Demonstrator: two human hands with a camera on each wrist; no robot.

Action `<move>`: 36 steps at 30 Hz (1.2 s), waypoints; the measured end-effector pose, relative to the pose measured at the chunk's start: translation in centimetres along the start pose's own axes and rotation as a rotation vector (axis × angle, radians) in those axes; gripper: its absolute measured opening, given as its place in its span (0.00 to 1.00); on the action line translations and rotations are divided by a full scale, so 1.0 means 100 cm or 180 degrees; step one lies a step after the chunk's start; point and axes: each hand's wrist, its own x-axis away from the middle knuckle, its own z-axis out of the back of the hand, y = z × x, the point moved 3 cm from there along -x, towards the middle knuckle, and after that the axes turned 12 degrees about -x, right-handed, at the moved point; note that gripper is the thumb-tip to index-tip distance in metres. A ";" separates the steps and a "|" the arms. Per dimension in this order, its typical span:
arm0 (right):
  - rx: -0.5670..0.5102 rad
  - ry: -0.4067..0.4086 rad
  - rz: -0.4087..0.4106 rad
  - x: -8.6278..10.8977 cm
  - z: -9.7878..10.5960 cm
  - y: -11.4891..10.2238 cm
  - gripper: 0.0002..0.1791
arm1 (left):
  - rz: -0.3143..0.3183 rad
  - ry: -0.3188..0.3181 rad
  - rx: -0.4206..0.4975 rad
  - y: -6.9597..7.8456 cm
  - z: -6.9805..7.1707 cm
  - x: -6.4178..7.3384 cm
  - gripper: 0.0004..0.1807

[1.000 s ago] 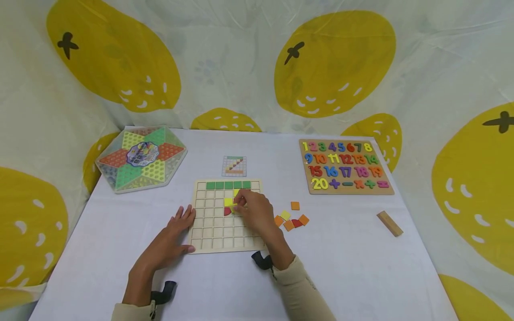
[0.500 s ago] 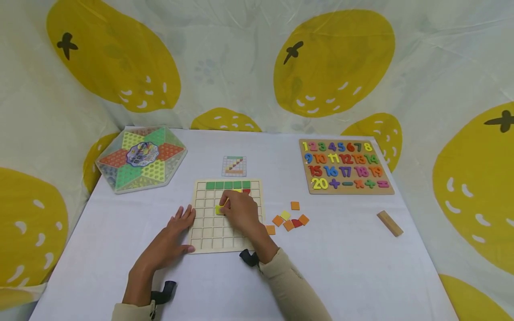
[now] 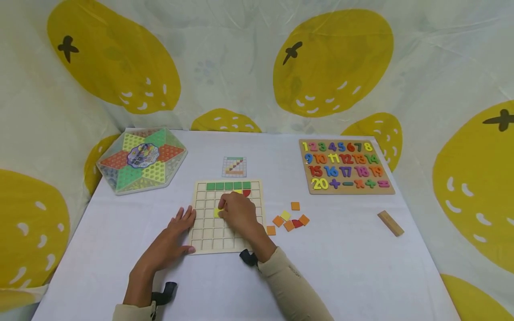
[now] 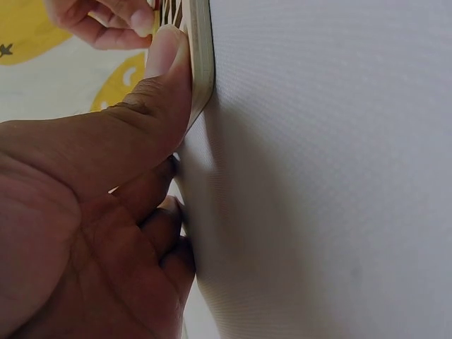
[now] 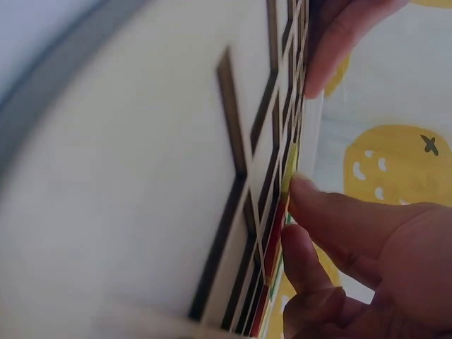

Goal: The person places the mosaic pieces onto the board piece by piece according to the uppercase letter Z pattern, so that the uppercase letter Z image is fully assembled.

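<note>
My left hand (image 3: pixel 172 234) rests at the left edge of the square wooden grid board (image 3: pixel 207 233), its fingers spread and its thumb on the near left corner. Over the middle of the board, my right hand (image 3: pixel 241 211) touches a yellow square tile (image 3: pixel 217 213) with a fingertip. In the right wrist view this yellow tile lies in line with the grid beside a red tile (image 5: pixel 274 233), and the thumb and finger stand apart. A row of green tiles (image 3: pixel 225 186) fills the far row. Below its right end sits a red rounded tile (image 3: pixel 246 193). My right hand hides other cells.
Right of the board lie several loose orange tiles (image 3: pixel 295 206), a yellow tile (image 3: pixel 285 216) and a red tile (image 3: pixel 297 223). A pattern card (image 3: pixel 234 166) lies beyond the board. Farther out are a hexagonal star game board (image 3: pixel 142 160), a number puzzle (image 3: pixel 346 166) and a wooden block (image 3: pixel 391 223).
My right hand has moved left and slightly nearer with the yellow tile, which now lies lower on the board. The red rounded tile came into view. My left hand stays put.
</note>
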 end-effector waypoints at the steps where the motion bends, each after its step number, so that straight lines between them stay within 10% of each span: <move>1: -0.0037 -0.0008 0.0025 0.002 0.001 0.001 0.06 | 0.0003 -0.0005 0.0003 0.000 0.000 0.000 0.59; 10: -0.0214 0.0090 0.0137 0.018 0.026 0.015 0.11 | 0.0023 -0.0027 -0.0060 0.002 0.000 -0.001 0.59; 36: -0.0442 0.0652 -0.0643 0.066 0.114 0.090 0.17 | -0.0091 0.0073 -0.0065 0.004 0.003 0.002 0.58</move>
